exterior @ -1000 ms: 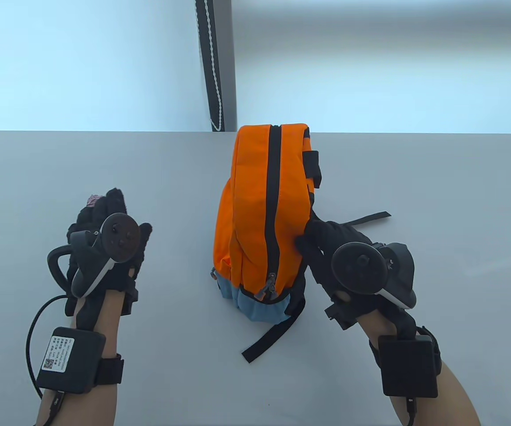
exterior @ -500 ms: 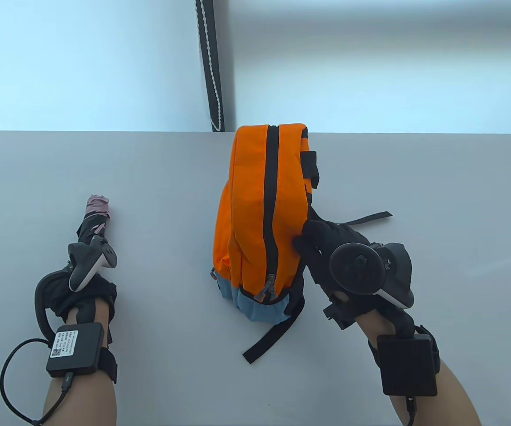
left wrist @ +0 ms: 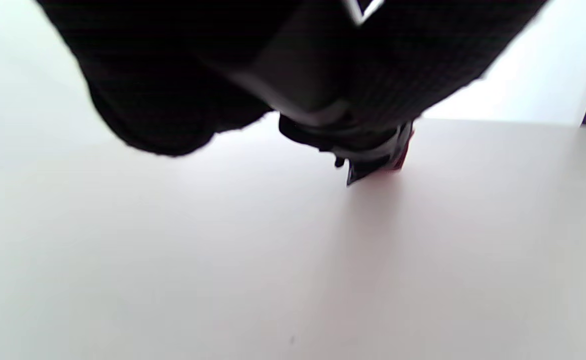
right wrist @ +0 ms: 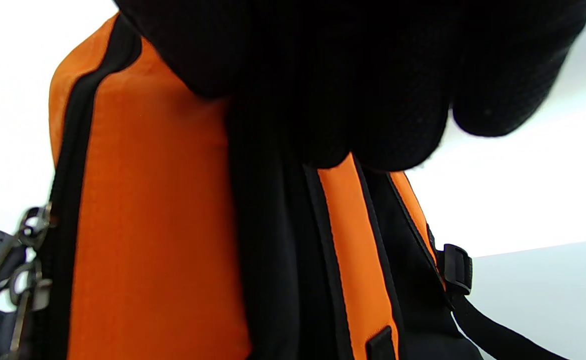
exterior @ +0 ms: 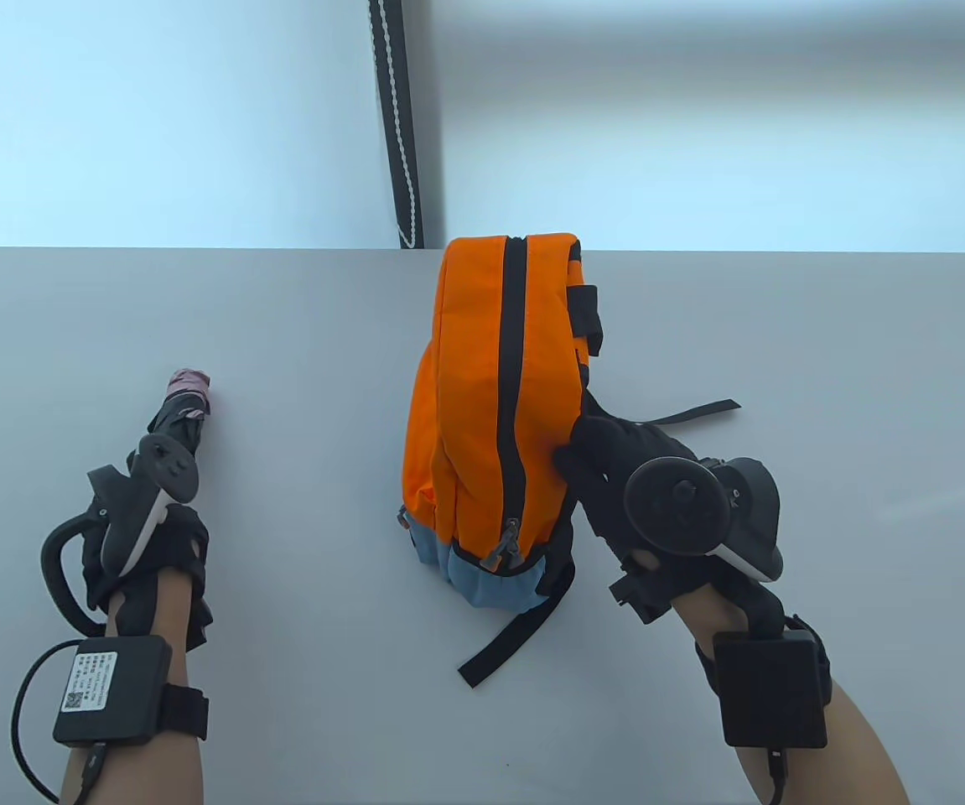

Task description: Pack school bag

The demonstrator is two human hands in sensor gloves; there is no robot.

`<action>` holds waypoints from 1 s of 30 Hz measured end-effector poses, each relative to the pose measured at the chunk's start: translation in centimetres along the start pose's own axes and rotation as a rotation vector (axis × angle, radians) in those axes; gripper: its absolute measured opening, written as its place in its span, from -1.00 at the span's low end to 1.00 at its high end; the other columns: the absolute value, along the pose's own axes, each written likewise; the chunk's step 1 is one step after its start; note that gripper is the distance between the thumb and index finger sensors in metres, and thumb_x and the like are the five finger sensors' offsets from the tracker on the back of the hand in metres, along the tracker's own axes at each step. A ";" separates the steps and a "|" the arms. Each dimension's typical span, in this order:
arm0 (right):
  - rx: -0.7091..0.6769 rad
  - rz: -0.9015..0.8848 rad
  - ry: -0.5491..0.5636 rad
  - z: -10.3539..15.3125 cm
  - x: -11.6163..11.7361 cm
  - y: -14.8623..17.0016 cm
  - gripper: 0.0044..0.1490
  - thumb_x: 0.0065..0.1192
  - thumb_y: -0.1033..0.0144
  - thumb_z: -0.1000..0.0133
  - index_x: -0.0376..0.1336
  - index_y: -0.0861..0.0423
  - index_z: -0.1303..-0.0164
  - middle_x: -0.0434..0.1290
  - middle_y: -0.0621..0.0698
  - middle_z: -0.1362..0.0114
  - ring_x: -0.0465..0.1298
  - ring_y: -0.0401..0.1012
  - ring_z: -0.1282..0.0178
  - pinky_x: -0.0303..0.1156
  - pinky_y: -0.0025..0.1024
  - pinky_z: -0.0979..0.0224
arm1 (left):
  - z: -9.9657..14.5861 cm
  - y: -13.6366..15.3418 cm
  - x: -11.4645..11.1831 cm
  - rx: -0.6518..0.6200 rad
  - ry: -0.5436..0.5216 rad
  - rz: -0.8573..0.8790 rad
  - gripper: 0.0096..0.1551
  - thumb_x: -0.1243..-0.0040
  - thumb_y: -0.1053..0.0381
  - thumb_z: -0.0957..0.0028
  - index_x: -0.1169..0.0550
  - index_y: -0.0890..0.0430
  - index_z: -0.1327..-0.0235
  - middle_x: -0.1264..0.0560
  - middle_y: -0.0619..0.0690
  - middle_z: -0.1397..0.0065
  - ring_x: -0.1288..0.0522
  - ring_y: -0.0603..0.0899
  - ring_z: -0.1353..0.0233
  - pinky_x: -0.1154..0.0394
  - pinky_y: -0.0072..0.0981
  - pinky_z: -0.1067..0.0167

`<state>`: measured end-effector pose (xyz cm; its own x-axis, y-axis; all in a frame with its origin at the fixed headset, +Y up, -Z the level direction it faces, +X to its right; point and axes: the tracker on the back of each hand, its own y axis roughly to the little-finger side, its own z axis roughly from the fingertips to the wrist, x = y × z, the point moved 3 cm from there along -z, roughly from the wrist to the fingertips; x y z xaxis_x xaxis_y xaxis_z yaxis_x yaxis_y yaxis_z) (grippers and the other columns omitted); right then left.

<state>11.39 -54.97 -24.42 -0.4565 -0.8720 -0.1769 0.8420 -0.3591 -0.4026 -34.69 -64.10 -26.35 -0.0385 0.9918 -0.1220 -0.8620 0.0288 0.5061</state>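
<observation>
**Backpack braced on the right, folded umbrella gripped on the left**

An orange backpack (exterior: 495, 394) with a blue base stands near the middle of the white table (exterior: 826, 335), its black zipper line running up the face toward the camera and closed, with the 2 zipper pulls (exterior: 503, 545) hanging low, close to the blue section. A black shoulder strap (exterior: 516, 629) trails from its base toward the near edge, and another strap end (exterior: 696, 412) lies flat on the table to the right.

The right hand (exterior: 616, 470) presses against the backpack's right side, around the seam where the orange panel meets the black back panel. In the right wrist view the gloved fingers (right wrist: 372, 100) are bent over the top of that edge and grasp the fabric of the bag (right wrist: 148, 225).

The left hand (exterior: 142, 553) is well to the left of the backpack, apart from it. Its fingers are clenched around a folded compact umbrella (exterior: 180, 411), dark with a pink tip, which points away from the person. In the left wrist view the umbrella's end (left wrist: 372, 160) sticks out beyond the gloved hand (left wrist: 183, 75), close over the table surface; whether it touches the table cannot be told.

A dark vertical post with a beaded cord (exterior: 398, 126) stands behind the table.
</observation>
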 end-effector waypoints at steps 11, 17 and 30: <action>0.007 -0.011 0.001 0.0 0.0 0.1 -0.38 0.39 0.20 -0.21 0.45 0.39 -0.27 0.73 0.31 -0.17 0.74 0.17 -0.10 0.60 0.37 -0.20 | 6.4 -1.1 11.0 -0.339 -0.405 0.350 -0.05 -0.65 -0.29 0.28 -0.61 0.26 -0.24 -0.77 0.32 -0.11 -0.77 0.18 0.19 -0.82 -0.08 0.28; 0.023 -0.014 -0.004 0.1 0.0 0.3 -0.39 0.39 0.20 -0.21 0.45 0.38 -0.27 0.73 0.31 -0.18 0.74 0.18 -0.11 0.59 0.38 -0.21 | 13.2 -2.5 16.0 -0.680 -0.472 0.530 -0.11 -0.67 -0.31 0.24 -0.69 0.26 -0.19 -0.80 0.30 -0.09 -0.76 0.21 0.16 -0.78 0.02 0.24; 0.021 0.005 -0.010 0.0 0.0 0.1 -0.38 0.38 0.20 -0.21 0.44 0.38 -0.28 0.72 0.31 -0.18 0.74 0.18 -0.11 0.58 0.38 -0.22 | 20.6 -11.6 20.5 -1.192 -0.251 0.588 -0.10 -0.59 -0.31 0.14 -0.69 0.35 -0.18 -0.80 0.34 -0.04 -0.76 0.19 0.21 -0.76 0.00 0.28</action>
<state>11.42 -55.03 -24.44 -0.4499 -0.8767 -0.1702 0.8500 -0.3619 -0.3828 -15.01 -41.57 -17.12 -0.5686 0.8190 0.0774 -0.6649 -0.4021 -0.6295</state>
